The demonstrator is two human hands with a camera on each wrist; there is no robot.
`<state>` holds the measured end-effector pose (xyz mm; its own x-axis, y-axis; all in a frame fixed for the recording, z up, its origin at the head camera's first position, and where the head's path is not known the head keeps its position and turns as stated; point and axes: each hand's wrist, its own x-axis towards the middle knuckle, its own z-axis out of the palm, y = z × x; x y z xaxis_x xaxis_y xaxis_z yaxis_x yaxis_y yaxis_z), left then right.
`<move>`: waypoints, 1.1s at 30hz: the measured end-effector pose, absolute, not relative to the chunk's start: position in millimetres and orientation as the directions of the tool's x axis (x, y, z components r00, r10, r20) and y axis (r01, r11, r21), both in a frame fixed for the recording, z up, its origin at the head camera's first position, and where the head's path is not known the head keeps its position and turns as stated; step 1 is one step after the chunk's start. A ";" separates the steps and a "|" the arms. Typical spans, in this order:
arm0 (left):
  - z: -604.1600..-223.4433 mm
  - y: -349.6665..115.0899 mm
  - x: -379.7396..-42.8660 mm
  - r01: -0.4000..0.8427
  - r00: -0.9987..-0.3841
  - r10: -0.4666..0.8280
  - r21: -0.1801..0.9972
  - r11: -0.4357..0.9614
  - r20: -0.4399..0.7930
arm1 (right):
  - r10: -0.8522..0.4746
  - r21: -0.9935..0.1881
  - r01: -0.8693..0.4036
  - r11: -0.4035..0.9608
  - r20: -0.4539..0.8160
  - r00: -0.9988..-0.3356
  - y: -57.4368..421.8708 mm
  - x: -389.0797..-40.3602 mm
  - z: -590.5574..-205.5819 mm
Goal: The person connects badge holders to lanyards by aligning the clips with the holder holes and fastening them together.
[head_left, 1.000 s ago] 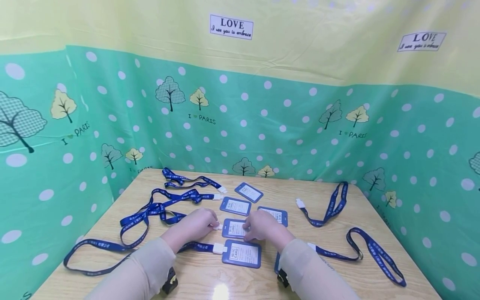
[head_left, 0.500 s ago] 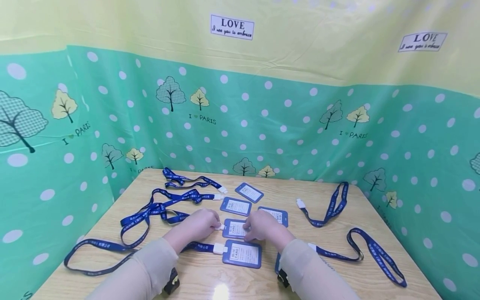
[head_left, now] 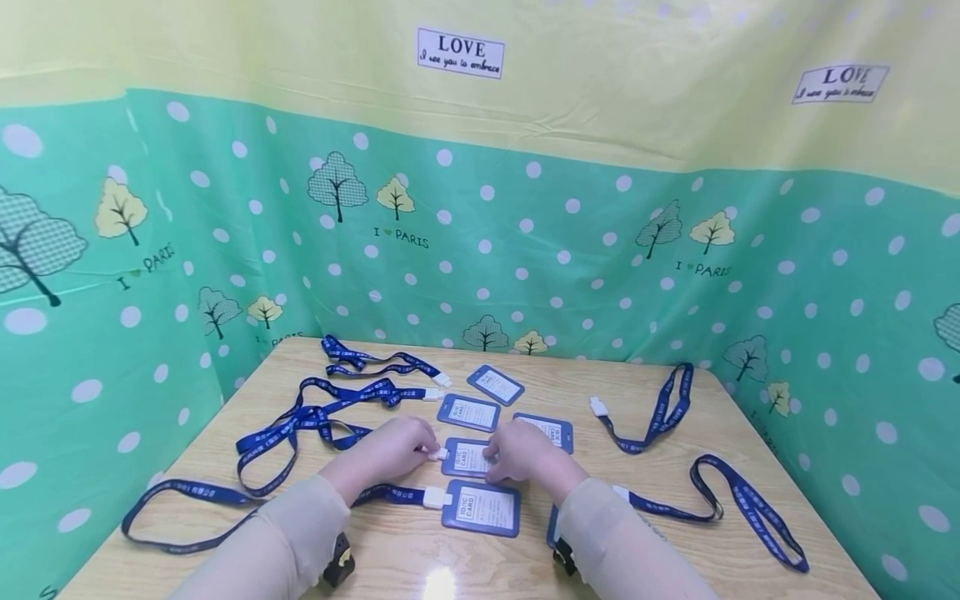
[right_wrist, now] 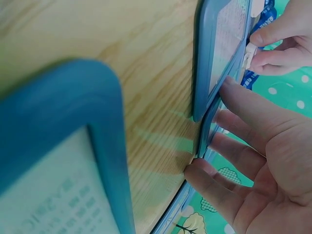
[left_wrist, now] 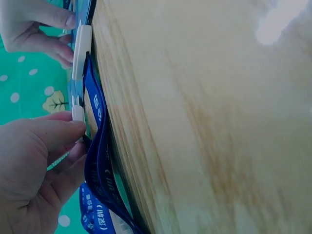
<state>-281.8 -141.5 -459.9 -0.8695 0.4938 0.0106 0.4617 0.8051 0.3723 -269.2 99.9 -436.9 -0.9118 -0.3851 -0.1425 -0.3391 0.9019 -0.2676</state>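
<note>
- green dotted cloth [head_left: 525, 217] hangs behind our pale wooden counter [head_left: 390, 567].
- our main worry is the small white clip [left_wrist: 78, 113]: if we push it off-line, it could slip past the end of the middle card holder [head_left: 463, 457]. we cannot tell whether the two are fastened.
- if our bracing is too light, the flat holder could skid, perhaps bumping the nearer holder [head_left: 480, 512] just beside it.
- blue straps [head_left: 272, 435] lie looped and crossed, so a snag could tug the clip back.
- our left hand [head_left: 401, 446] has thumb and fingers closed in a pinch on that clip, at the middle holder's left end.
- our right hand [head_left: 525, 454] grips that holder's right end between thumb and fingers, so it lies between our hands.
</note>
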 end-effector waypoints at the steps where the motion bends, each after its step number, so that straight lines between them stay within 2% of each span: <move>1: -459.8 -142.5 -282.0 0.458 -0.871 0.492 0.377 0.805 0.008 | -0.386 -0.270 -0.339 0.901 -0.142 -0.912 99.7 -269.0 -436.6; 15: -459.9 -150.4 -282.3 0.465 -0.872 0.489 0.344 0.816 0.017 | -0.361 -0.271 -0.312 0.911 -0.156 -0.919 98.5 -273.2 -441.1; 33: -455.6 -145.6 -277.5 0.459 -0.877 0.480 0.340 0.821 0.024 | -0.388 -0.264 -0.342 0.902 -0.143 -0.911 98.4 -269.2 -436.0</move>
<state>-277.5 -145.6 -455.6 -0.8767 0.4804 0.0236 0.4589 0.8208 0.3402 -269.2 98.4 -436.0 -0.9106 -0.3877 -0.1434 -0.3423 0.9017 -0.2642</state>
